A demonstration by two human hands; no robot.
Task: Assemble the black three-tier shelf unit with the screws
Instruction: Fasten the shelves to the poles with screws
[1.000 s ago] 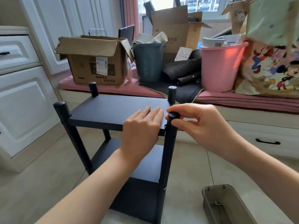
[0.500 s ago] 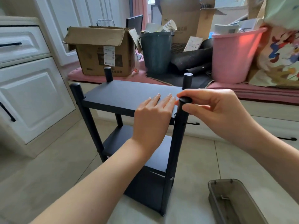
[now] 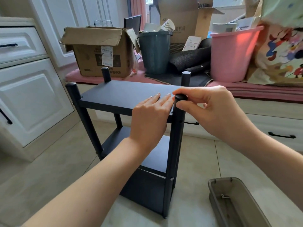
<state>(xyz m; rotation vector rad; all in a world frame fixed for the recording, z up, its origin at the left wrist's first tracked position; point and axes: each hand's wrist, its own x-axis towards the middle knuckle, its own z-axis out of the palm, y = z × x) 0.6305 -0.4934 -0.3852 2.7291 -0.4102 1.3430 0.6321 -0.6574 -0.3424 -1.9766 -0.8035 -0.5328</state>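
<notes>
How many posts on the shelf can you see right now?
4, one per corner: near-left post, far-left post, far-right post, and near-right post, its cap pinched by the right hand. None looks hidden.

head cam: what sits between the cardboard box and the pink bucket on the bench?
Between the cardboard box and pink bucket: a dark teal bin, then rolled black mats, in the head view.

Left hand flat; right hand fingers pinching.

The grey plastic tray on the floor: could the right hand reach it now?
Probably yes: the grey plastic tray lies open below the right hand, nothing between, but that hand must first release the black post cap.
</notes>
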